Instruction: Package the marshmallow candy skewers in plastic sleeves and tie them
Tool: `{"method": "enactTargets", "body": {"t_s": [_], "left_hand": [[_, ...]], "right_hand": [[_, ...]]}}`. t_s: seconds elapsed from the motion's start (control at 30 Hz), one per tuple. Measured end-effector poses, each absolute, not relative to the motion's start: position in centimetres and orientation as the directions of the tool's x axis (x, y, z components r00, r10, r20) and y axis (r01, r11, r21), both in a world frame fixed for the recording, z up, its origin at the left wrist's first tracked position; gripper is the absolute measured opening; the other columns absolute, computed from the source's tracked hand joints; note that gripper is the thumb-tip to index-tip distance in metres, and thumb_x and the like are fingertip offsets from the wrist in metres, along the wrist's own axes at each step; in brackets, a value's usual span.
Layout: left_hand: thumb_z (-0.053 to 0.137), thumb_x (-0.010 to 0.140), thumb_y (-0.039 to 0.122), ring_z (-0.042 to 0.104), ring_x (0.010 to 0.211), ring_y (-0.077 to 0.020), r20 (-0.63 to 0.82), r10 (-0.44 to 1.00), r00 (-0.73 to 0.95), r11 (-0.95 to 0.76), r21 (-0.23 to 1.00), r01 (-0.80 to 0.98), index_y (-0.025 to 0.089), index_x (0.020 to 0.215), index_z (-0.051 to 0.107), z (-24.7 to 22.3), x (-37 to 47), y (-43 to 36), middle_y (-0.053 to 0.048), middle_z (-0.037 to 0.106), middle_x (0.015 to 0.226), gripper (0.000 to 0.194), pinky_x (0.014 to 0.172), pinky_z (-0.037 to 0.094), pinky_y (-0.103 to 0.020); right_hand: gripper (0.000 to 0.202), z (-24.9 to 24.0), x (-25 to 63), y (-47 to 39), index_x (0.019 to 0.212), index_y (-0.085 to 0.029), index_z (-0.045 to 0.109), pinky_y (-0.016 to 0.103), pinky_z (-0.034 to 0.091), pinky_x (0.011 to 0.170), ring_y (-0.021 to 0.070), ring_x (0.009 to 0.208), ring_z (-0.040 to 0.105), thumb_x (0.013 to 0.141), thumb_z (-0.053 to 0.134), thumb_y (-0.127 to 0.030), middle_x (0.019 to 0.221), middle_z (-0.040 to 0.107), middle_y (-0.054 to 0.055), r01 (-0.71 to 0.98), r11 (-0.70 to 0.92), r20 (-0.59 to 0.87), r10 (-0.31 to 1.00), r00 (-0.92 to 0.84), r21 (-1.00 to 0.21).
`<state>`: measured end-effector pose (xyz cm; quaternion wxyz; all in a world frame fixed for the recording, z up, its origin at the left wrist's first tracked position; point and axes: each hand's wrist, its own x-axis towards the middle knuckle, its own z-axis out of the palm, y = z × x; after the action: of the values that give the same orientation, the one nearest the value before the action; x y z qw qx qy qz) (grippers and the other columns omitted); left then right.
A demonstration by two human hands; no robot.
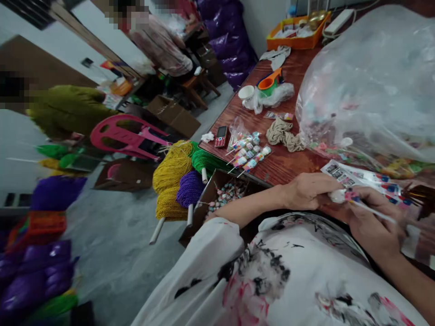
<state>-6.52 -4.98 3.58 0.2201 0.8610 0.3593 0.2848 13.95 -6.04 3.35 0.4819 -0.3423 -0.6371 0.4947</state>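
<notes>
In front of my body, my left hand is closed, its fingertips pinching near the white end of a small candy-like stick. Its pieces are white, pink and blue, on a thin white stick. From the other side my right hand closes around the coloured part, and the white stick runs out over its fingers. Flat printed clear packets lie just beyond both hands. Similar colourful sticks lie in clear wrappers near the table's left edge.
A big clear plastic bag fills the table's right side. A red phone, beige cloth and orange tray rest on the table. Below its left edge are a box of small pieces and yellow cord. Other people work behind.
</notes>
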Motion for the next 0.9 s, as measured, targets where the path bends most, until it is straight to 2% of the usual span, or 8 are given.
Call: {"method": "enactTargets", "body": {"t_s": [0.1, 0.17, 0.3, 0.4, 0.5, 0.63, 0.73, 0.9], "left_hand": [[0.045, 0.094, 0.021, 0.064, 0.097, -0.0186, 0.294, 0.721, 0.627, -0.692, 0.271, 0.669, 0.019, 0.104, 0.067, 4.7, -9.0, -7.5, -0.009, 0.072, 0.1, 0.025, 0.088, 0.048, -0.035], [0.044, 0.093, 0.018, 0.063, 0.092, -0.0189, 0.136, 0.751, 0.646, -0.66, 0.173, 0.731, 0.02, 0.1, 0.066, 5.6, -10.9, -9.7, -0.007, 0.071, 0.098, 0.023, 0.084, 0.047, -0.034], [0.051, 0.083, 0.009, 0.062, 0.089, -0.02, -0.409, 0.837, 0.364, -0.347, 0.117, 0.93, 0.018, 0.091, 0.066, 6.7, -16.5, -14.1, -0.007, 0.069, 0.095, 0.019, 0.079, 0.047, -0.032], [0.055, 0.081, 0.011, 0.064, 0.093, -0.0268, -0.669, 0.736, -0.102, -0.072, -0.227, 0.971, 0.015, 0.086, 0.069, 6.8, -21.1, -16.7, -0.013, 0.069, 0.089, 0.015, 0.077, 0.049, -0.036], [0.057, 0.079, 0.011, 0.063, 0.099, -0.0292, -0.631, 0.766, -0.122, -0.062, -0.261, 0.963, 0.013, 0.099, 0.069, 6.6, -22.0, -17.4, -0.016, 0.069, 0.099, 0.023, 0.08, 0.05, -0.04], [0.044, 0.092, 0.014, 0.061, 0.094, -0.0166, -0.244, 0.767, 0.594, -0.533, 0.274, 0.801, 0.018, 0.104, 0.067, 5.7, -15.8, -13.3, -0.007, 0.068, 0.103, 0.026, 0.086, 0.05, -0.029], [0.042, 0.094, 0.017, 0.058, 0.087, -0.0194, 0.083, 0.632, 0.77, -0.765, 0.228, 0.603, 0.016, 0.097, 0.067, 4.4, -8.1, -7.6, -0.008, 0.067, 0.095, 0.025, 0.079, 0.049, -0.033], [0.05, 0.087, 0.01, 0.055, 0.104, -0.0266, 0.009, 0.539, 0.842, -0.838, 0.104, 0.536, 0.011, 0.101, 0.064, 1.9, 0.8, -0.1, -0.014, 0.062, 0.108, 0.019, 0.079, 0.045, -0.036]], "right_hand": [[0.019, 2.3, 10.8, -7.7, 0.072, -0.02, 0.056, 0.025, 0.031, 0.041, 0.0098, 0.045, 0.038, 0.079, 0.065, -0.036, 0.055, 0.046, -0.002, -0.18, -0.407, -0.247, 0.791, -0.56, -0.895], [0.027, 1.2, 8.7, -8.3, 0.064, -0.019, 0.052, 0.023, 0.025, 0.039, 0.0066, 0.041, 0.029, 0.072, 0.07, -0.038, 0.05, 0.039, -0.006, -0.076, -0.652, -0.443, 0.592, -0.673, -0.754], [0.021, -0.2, 7.1, -8.2, 0.075, -0.019, 0.058, 0.023, 0.033, 0.048, 0.0079, 0.051, 0.04, 0.078, 0.065, -0.038, 0.064, 0.052, -0.003, 0.064, -0.378, -0.315, 0.653, -0.689, -0.924], [0.008, -0.4, 8.6, -7.7, 0.09, -0.021, 0.062, 0.027, 0.044, 0.065, 0.012, 0.069, 0.055, 0.086, 0.059, -0.027, 0.083, 0.063, 0.001, 0.119, 0.11, 0.013, 0.788, -0.615, -0.987], [0.009, -1.2, 10.7, -7.9, 0.086, -0.022, 0.063, 0.027, 0.045, 0.066, 0.0134, 0.07, 0.06, 0.088, 0.055, -0.016, 0.076, 0.064, 0.001, 0.209, 0.425, 0.245, 0.786, -0.568, -0.881], [0.015, -2.4, 12.2, -8.8, 0.088, -0.02, 0.063, 0.026, 0.047, 0.061, 0.0131, 0.065, 0.062, 0.09, 0.05, -0.013, 0.073, 0.067, 0.002, 0.259, 0.579, 0.366, 0.741, -0.563, -0.773], [0.016, -2.3, 14.1, -8.9, 0.092, -0.02, 0.066, 0.027, 0.052, 0.065, 0.0149, 0.07, 0.067, 0.09, 0.051, -0.014, 0.079, 0.072, 0.004, 0.389, 0.56, 0.374, 0.807, -0.457, -0.732], [0.011, -0.8, 22.0, -9.9, 0.091, -0.02, 0.069, 0.028, 0.052, 0.062, 0.0154, 0.065, 0.068, 0.088, 0.059, -0.021, 0.078, 0.074, 0.004, 0.679, 0.314, 0.385, 0.922, -0.051, -0.663]]}}
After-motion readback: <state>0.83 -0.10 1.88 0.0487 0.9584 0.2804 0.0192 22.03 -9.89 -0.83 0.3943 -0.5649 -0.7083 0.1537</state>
